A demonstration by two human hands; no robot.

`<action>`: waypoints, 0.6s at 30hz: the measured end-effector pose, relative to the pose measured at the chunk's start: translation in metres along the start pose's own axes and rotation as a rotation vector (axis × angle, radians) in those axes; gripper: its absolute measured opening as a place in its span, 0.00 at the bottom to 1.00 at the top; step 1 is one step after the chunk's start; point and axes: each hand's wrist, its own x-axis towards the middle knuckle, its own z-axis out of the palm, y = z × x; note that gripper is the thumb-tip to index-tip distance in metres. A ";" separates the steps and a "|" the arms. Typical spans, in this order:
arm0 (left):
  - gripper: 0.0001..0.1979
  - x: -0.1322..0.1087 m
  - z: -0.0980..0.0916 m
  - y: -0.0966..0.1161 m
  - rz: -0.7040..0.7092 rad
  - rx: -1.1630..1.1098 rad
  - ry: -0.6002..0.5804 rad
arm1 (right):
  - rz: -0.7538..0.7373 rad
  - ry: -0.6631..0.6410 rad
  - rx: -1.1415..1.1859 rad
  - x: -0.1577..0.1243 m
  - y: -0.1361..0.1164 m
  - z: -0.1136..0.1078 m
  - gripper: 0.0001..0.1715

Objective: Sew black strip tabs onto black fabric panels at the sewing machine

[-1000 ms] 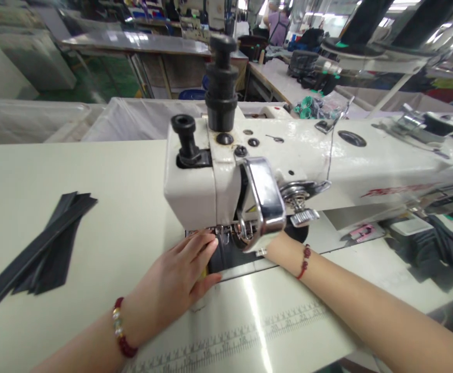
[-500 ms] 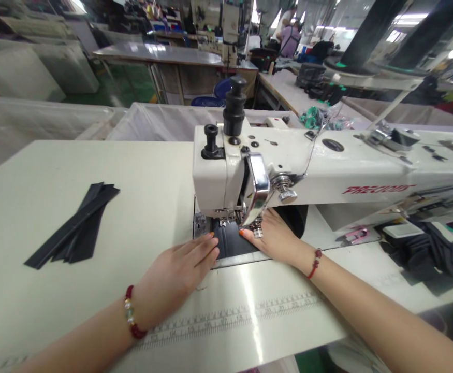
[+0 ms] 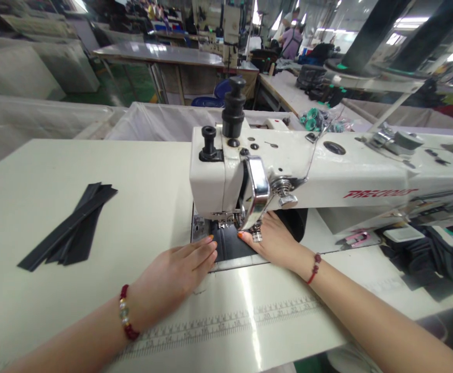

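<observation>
A black strip of material [image 3: 232,244] lies flat under the presser foot [image 3: 225,221] of a white sewing machine [image 3: 311,171]. My left hand [image 3: 177,272] rests palm down at the strip's left edge, fingers stretched out and together, fingertips touching it near the foot. On the right side, my right hand [image 3: 275,239] is laid flat on the material with the thumb out toward the needle area. Its other fingers reach behind the machine's head and are partly hidden. Neither hand is wrapped round anything.
Several black strips [image 3: 74,225] lie crossed on the left of the table [image 3: 144,181]. Right of the machine are a pile of dark pieces [image 3: 430,259] and small pink thread snips [image 3: 356,238]. A printed ruler [image 3: 218,329] runs along the front. White-lined bins [image 3: 160,122] stand behind.
Both hands keep nearly the same pose beside the presser foot. The view has shifted slightly, and my left hand sits a little farther left in it.
</observation>
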 end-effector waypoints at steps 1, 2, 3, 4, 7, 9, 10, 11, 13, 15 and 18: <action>0.15 0.000 0.000 0.000 0.000 -0.005 0.005 | -0.002 -0.007 0.001 0.000 0.000 0.000 0.15; 0.16 -0.001 0.000 0.000 -0.001 -0.012 0.009 | -0.006 -0.014 0.003 0.000 0.000 0.000 0.14; 0.16 -0.001 0.000 0.000 -0.005 -0.018 0.011 | -0.007 -0.018 0.005 0.000 0.000 0.000 0.14; 0.16 -0.002 0.001 0.000 -0.011 -0.023 0.010 | -0.006 -0.022 0.007 0.000 0.000 0.000 0.14; 0.17 -0.002 0.001 0.000 -0.020 -0.030 -0.004 | 0.006 -0.045 0.015 0.001 -0.001 -0.001 0.13; 0.17 -0.002 0.001 0.000 -0.013 -0.024 -0.009 | 0.013 -0.060 0.020 0.001 -0.001 -0.001 0.13; 0.16 -0.002 0.001 0.000 -0.008 -0.025 -0.013 | 0.018 -0.065 0.020 0.001 -0.001 0.000 0.13; 0.16 -0.001 0.000 0.000 -0.004 -0.027 -0.014 | 0.024 -0.069 0.019 0.001 -0.001 0.000 0.13; 0.17 0.001 -0.002 -0.001 -0.005 -0.038 -0.007 | 0.032 -0.073 0.011 0.002 0.001 0.003 0.15; 0.17 0.003 -0.004 -0.001 -0.013 -0.045 0.020 | 0.037 -0.067 0.005 0.002 0.002 0.006 0.16; 0.16 0.006 -0.005 -0.004 -0.014 -0.040 0.046 | 0.060 -0.058 0.021 0.004 0.005 0.011 0.16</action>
